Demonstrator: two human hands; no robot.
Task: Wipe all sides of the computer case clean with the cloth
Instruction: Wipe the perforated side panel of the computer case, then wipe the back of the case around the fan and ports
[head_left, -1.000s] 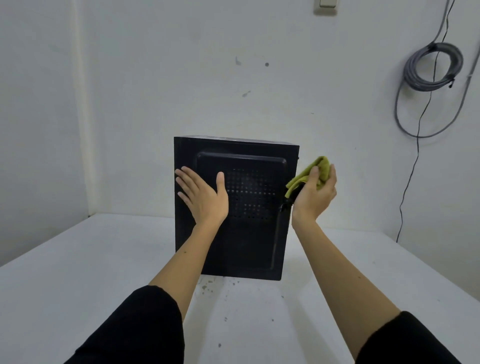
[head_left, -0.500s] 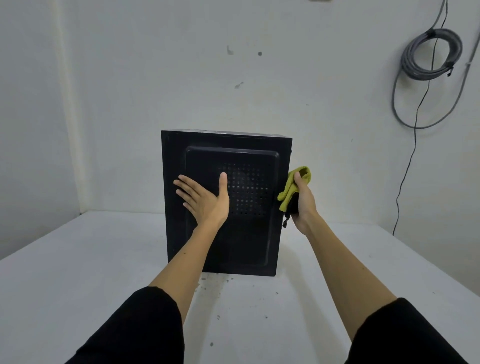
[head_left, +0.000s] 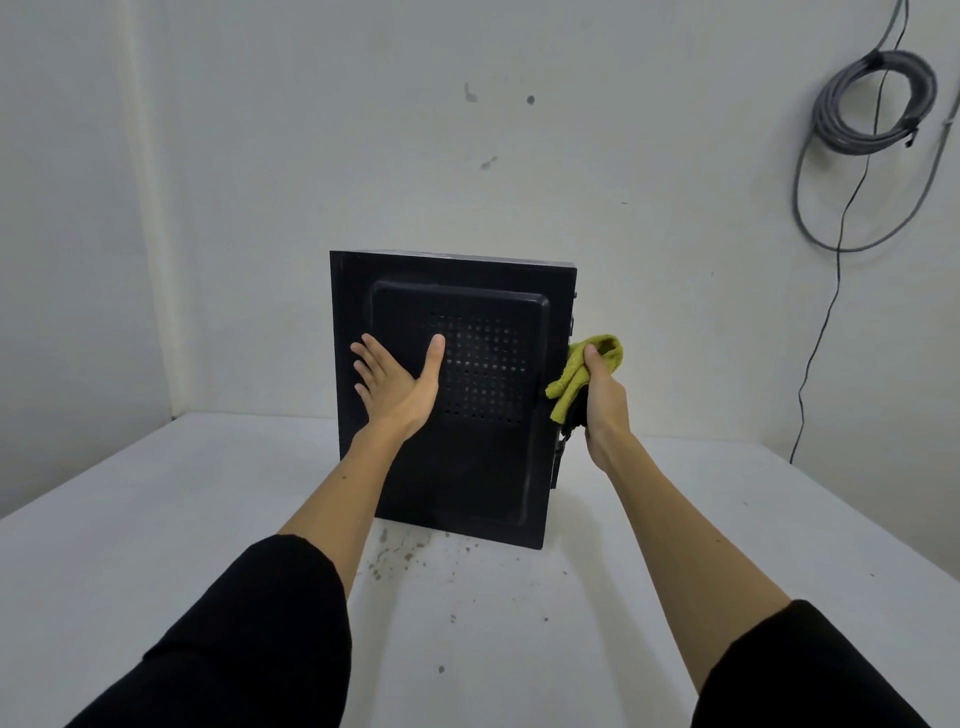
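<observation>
Nearest the camera, two black sleeves give way to bare forearms reaching out over the white desk (head_left: 156, 519), which carries a scatter of dark specks just in front of the case, at about 6 o'clock from it. The left hand (head_left: 397, 384) lies flat with fingers straight and spread, pressing against the facing side panel of the upright black metal computer case (head_left: 467, 467), left of its perforated vent grid; it seems to be steadying the box. The right hand (head_left: 602, 400) has its fingers curled around the bunched yellow-green cloth (head_left: 576, 374), held against the case's right-hand edge at about 3 o'clock, roughly at mid-height. The case stands on the desk near its middle, well short of the white wall (head_left: 363, 130); a coil of grey cable (head_left: 872, 104) hangs there at about 2 o'clock. Judging by this, the wiping is in hand on the right side; the pictures do not show which faces are already clean, and the far side, top and underside look likely to remain.
</observation>
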